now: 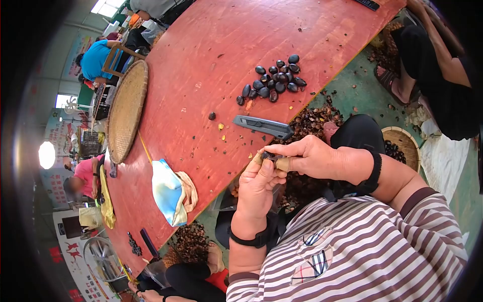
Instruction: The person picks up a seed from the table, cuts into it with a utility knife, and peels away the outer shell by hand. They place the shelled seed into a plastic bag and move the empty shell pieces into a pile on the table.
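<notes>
My left hand (255,186) and my right hand (319,160) meet just off the table's near edge. Pinched between their fingertips is a small dark seed or nut (272,156), mostly covered by the fingers. Tan coverings wrap some of the fingertips. Close by on the red table (201,70) lies a grey and black utility knife (263,127). Beyond it sits a cluster of glossy black oval seeds (276,80). One separate dark seed (212,116) rests left of the knife, near some yellow scraps (221,126).
A blue and white cloth face mask (168,194) lies on the table, left of my hands. At the far left edge leans a round woven tray (126,113). Brown shells (314,123) cover the floor, near a basket (410,146). Several people sit around.
</notes>
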Demonstrator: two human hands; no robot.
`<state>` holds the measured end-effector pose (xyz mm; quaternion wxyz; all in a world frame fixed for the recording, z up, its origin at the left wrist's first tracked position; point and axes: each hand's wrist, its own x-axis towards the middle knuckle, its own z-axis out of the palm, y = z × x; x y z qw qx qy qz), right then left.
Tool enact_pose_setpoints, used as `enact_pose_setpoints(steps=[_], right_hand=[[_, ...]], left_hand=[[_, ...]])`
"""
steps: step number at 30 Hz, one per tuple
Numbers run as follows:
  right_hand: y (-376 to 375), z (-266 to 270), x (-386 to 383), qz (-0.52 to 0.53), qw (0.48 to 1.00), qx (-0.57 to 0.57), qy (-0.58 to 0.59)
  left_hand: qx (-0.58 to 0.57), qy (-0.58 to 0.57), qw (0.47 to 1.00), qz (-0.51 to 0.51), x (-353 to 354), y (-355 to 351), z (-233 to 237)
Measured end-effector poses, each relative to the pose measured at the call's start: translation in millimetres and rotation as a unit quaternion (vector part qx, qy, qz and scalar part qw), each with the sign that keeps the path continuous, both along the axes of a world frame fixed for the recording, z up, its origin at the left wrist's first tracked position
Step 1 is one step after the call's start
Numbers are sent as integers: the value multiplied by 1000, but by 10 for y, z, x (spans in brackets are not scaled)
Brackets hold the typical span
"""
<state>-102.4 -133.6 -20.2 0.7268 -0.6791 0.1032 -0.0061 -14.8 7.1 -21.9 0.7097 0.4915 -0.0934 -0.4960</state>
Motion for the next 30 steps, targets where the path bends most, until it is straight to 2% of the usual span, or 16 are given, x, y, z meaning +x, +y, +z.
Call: enact_pose_setpoints(steps=[2,5,8,11,14,17,18,22,24,27,30], right_hand=[[48,-160,20,-34,997,7,-67],[41,-178,24,-48,994,-66,-78],[-5,-158,38,-43,989,-126,-70],[-31,-183,44,-24,998,-36,-51],[-105,-99,31,14,993,-113,-26],[-154,-4,-4,34,982,-168,-81],[-167,-6,-11,37,983,-152,-99],[-260,182,-88,116,982,-142,-36],[-247,133,-108,130,980,-145,-41],[-257,193,-128,163,972,-166,-45],[-354,265,-140,190,969,-153,-38]], left_hand=[[-2,1,1000,0,-8,-10,-17],[12,-17,1000,0,-20,-39,-22],[50,-107,993,2,-55,-73,6],[65,-113,991,-5,-63,-70,54],[75,-128,988,-54,1,-12,55],[102,-74,989,-81,37,17,141],[100,-58,988,-100,57,19,185],[87,-34,982,-165,103,86,220],[94,-6,979,-181,101,98,266],[108,-12,957,-267,76,105,209],[86,-14,967,-239,49,72,194]])
